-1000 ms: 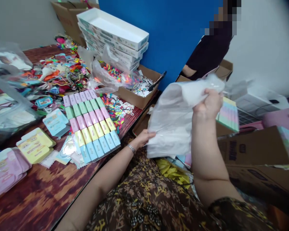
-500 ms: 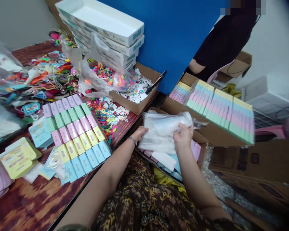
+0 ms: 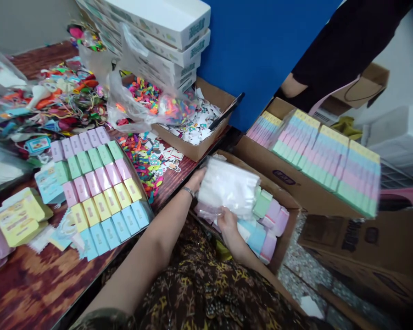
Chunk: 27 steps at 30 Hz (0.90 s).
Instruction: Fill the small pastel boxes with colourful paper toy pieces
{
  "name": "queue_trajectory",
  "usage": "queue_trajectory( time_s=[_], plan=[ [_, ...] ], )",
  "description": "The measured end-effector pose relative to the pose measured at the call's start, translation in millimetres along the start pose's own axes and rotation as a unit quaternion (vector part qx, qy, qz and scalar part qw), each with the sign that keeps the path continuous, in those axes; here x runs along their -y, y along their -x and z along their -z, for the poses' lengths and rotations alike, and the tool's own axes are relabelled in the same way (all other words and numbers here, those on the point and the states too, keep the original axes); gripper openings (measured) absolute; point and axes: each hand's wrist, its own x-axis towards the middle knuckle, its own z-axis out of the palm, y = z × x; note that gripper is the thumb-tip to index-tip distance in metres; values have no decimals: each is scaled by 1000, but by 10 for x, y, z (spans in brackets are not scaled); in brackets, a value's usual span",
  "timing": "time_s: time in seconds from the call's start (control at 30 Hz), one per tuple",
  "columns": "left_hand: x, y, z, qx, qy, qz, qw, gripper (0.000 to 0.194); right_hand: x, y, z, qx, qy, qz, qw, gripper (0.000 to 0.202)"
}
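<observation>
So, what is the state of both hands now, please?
Left hand: closed, holding the white plastic at its left edge.
Right hand: closed, holding its near edge.

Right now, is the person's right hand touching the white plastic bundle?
Touching. The head view shows the right hand against the lower edge of the white plastic bundle, with no gap between them.
</observation>
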Motion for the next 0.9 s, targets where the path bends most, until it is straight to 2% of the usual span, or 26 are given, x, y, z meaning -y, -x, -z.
queue_trajectory(
  time_s=[0.13,0.23,0.33,0.4,0.47,0.5,0.53,0.57,0.6,0.63,0.7,0.73,0.8,0.87,0.9],
  plan=[
    [23,203,31,-71,-106,-50,991,41,-31,-48,-185,31,28,-49,998,19],
    [72,398,76,-141,-194,-92,966,52,7,54,-240,83,44,-86,992,21],
    [163,606,124,-178,-267,-116,940,55,112,298,-38,139,68,-135,979,34],
    [236,729,155,-182,-308,-129,925,44,243,450,196,193,134,-176,956,42],
    [297,819,179,-179,-341,-145,911,24,441,499,391,296,284,-189,892,46],
    [317,850,184,-179,-354,-153,905,14,563,469,438,350,359,-163,850,46],
    [328,871,183,-179,-363,-161,900,8,696,402,437,396,418,-108,810,45],
    [332,886,175,-180,-369,-168,896,7,829,303,385,416,454,-15,788,44],
    [328,895,162,-180,-372,-174,894,10,952,181,285,407,479,92,772,44],
    [318,901,146,-178,-372,-180,893,11,1054,47,144,371,500,198,757,45],
    [293,917,115,-170,-367,-192,894,11,1159,-214,-210,307,539,342,706,51],
    [284,931,108,-169,-362,-197,896,10,1155,-321,-395,302,561,382,669,59],
    [281,984,123,-173,-348,-202,899,11,1056,-462,-719,302,640,421,568,78],
    [312,1071,177,-174,-333,-205,904,13,905,-516,-934,292,730,416,458,77],
    [339,1125,214,-169,-326,-205,908,13,838,-523,-996,286,761,409,415,70]
  ],
)
